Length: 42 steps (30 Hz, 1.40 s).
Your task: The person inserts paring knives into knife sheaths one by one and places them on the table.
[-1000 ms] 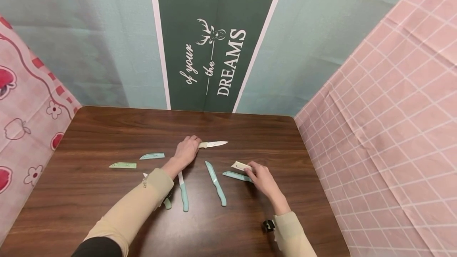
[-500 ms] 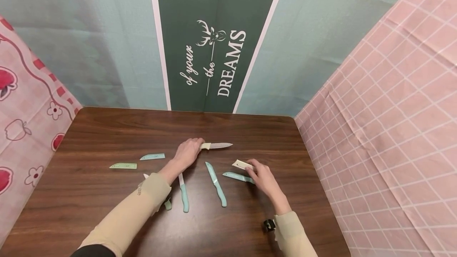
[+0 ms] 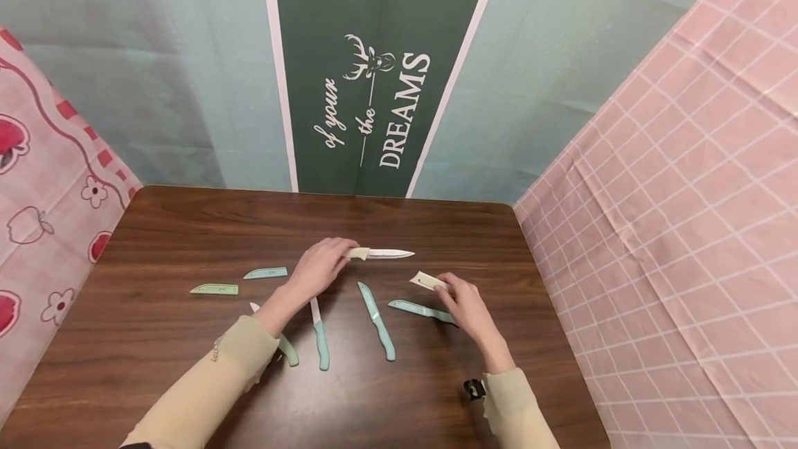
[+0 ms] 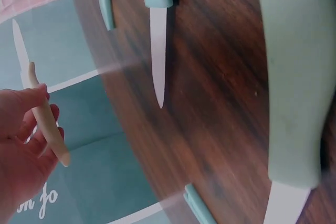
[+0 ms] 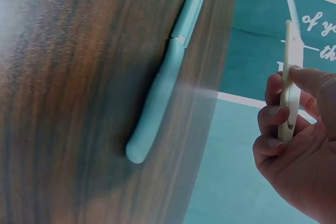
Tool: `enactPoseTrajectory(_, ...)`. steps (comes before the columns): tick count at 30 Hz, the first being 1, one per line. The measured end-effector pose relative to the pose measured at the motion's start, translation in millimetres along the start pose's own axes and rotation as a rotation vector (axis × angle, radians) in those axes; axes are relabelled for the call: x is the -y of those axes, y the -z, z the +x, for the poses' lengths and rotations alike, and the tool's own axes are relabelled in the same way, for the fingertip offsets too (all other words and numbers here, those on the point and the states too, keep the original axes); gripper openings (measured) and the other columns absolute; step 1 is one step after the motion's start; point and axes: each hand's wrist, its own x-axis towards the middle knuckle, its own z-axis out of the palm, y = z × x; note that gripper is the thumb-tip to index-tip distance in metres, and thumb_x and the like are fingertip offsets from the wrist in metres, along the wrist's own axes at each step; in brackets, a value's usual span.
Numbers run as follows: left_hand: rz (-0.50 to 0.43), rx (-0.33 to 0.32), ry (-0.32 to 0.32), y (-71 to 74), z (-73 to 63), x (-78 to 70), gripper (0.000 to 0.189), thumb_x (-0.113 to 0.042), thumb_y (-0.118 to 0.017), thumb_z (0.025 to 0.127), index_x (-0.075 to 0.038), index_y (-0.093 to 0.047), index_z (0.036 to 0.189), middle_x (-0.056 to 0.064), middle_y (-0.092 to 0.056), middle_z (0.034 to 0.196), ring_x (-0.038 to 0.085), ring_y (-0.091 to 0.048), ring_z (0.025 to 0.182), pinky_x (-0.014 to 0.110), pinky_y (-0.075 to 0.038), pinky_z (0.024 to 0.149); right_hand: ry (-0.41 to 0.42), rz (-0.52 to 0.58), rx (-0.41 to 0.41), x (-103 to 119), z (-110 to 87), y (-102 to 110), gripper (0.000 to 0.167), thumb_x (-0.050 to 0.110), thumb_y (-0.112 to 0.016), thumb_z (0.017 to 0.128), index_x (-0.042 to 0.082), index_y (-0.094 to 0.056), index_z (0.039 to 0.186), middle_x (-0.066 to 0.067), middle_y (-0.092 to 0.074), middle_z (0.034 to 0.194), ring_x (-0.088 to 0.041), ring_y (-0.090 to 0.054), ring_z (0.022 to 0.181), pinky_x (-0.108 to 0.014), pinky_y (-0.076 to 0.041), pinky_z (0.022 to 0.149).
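In the head view my left hand (image 3: 321,267) grips a cream-handled paring knife (image 3: 388,253) by its handle, the bare white blade pointing right. The left wrist view shows thumb and fingers wrapped about that handle (image 4: 48,124). My right hand (image 3: 466,302) pinches a cream knife sheath (image 3: 427,280), its free end facing the blade, a short gap away. In the right wrist view the sheath (image 5: 290,95) lies between thumb and curled fingers. A sheathed blue knife (image 3: 416,309) lies just below my right hand. Under my left forearm lies a bare green-handled knife (image 3: 288,350), partly covered.
On the wooden table (image 3: 187,227) a second sheathed blue knife (image 3: 377,321) lies in the middle, with a bare blue-handled knife (image 3: 321,345) left of it. A blue sheath (image 3: 265,273) and a green sheath (image 3: 215,289) lie at the left. Curtains surround the table.
The cream-handled knife in my left hand has moved slightly right. My right hand has shifted a little right and up with the sheath, uncovering more of the blue knife below it.
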Motion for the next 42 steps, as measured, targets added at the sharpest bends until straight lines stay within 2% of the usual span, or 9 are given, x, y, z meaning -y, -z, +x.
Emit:
enactPoseTrajectory(7, -0.022, -0.035, -0.053, 11.8, -6.2, -0.8, 0.031, -0.010, -0.070, 0.093, -0.011, -0.066, 0.123, 0.007, -0.072, 0.116, 0.026, -0.069, 0.105, 0.043, -0.055, 0.093, -0.006, 0.011, -0.010, 6, 0.8, 6, 0.020, 0.022, -0.064, 0.099, 0.011, -0.069, 0.114, -0.008, -0.074, 0.102, -0.019, -0.067, 0.087, -0.042, -0.053, 0.078)
enactPoseTrajectory(14, -0.017, -0.092, -0.122, 19.0, -10.9, 0.2, 0.036, -0.005, -0.073, 0.089, -0.015, -0.069, 0.124, 0.004, -0.072, 0.115, 0.026, -0.068, 0.103, 0.044, -0.055, 0.091, 0.005, 0.007, -0.032, 11, 1.5, 13, 0.020, 0.020, -0.065, 0.098, 0.010, -0.070, 0.113, -0.007, -0.074, 0.100, -0.014, -0.059, 0.078, -0.032, -0.050, 0.070)
enactPoseTrajectory(19, -0.034, -0.108, -0.152, 23.7, -12.3, 0.1, 0.038, -0.006, -0.074, 0.088, -0.017, -0.069, 0.124, 0.005, -0.071, 0.114, 0.027, -0.068, 0.105, 0.046, -0.054, 0.092, 0.013, 0.008, -0.051, 12, 0.7, 18, 0.019, 0.019, -0.066, 0.097, 0.009, -0.071, 0.113, -0.007, -0.074, 0.100, -0.013, -0.056, 0.076, -0.029, -0.047, 0.068)
enactPoseTrajectory(27, -0.058, -0.148, -0.247, 30.4, -11.6, -1.7, 0.040, -0.005, -0.074, 0.087, -0.018, -0.068, 0.124, 0.004, -0.071, 0.115, 0.024, -0.068, 0.103, 0.046, -0.054, 0.089, 0.088, 0.008, -0.162, 12, 0.9, 19, 0.011, 0.018, -0.069, 0.095, 0.010, -0.071, 0.101, 0.000, -0.062, 0.078, -0.008, -0.046, 0.062, -0.021, -0.041, 0.057)
enactPoseTrajectory(32, -0.045, -0.179, -0.287, 31.7, -11.2, -3.8, 0.042, -0.005, -0.075, 0.087, -0.019, -0.067, 0.126, 0.002, -0.071, 0.116, 0.021, -0.069, 0.103, 0.042, -0.056, 0.086, 0.137, 0.012, -0.225, 13, 1.5, 20, 0.006, 0.016, -0.070, 0.094, 0.011, -0.070, 0.097, 0.001, -0.061, 0.077, -0.012, -0.048, 0.063, -0.022, -0.040, 0.056)
enactPoseTrajectory(37, -0.038, -0.225, -0.335, 31.1, -11.0, -5.2, 0.041, -0.004, -0.075, 0.086, -0.018, -0.068, 0.124, 0.001, -0.073, 0.114, 0.019, -0.070, 0.102, 0.040, -0.057, 0.082, 0.144, 0.016, -0.254, 14, 1.9, 21, 0.006, 0.015, -0.071, 0.092, 0.011, -0.070, 0.097, 0.000, -0.061, 0.076, -0.016, -0.048, 0.063, -0.022, -0.039, 0.056)
enactPoseTrajectory(42, -0.033, -0.244, -0.335, 29.6, -11.2, -4.2, 0.039, -0.005, -0.076, 0.086, -0.018, -0.068, 0.122, 0.001, -0.072, 0.112, 0.019, -0.070, 0.098, 0.039, -0.057, 0.078, 0.130, 0.028, -0.258, 15, 1.0, 22, 0.009, 0.015, -0.071, 0.092, 0.010, -0.070, 0.099, -0.001, -0.061, 0.076, -0.022, -0.049, 0.063, -0.022, -0.037, 0.056)
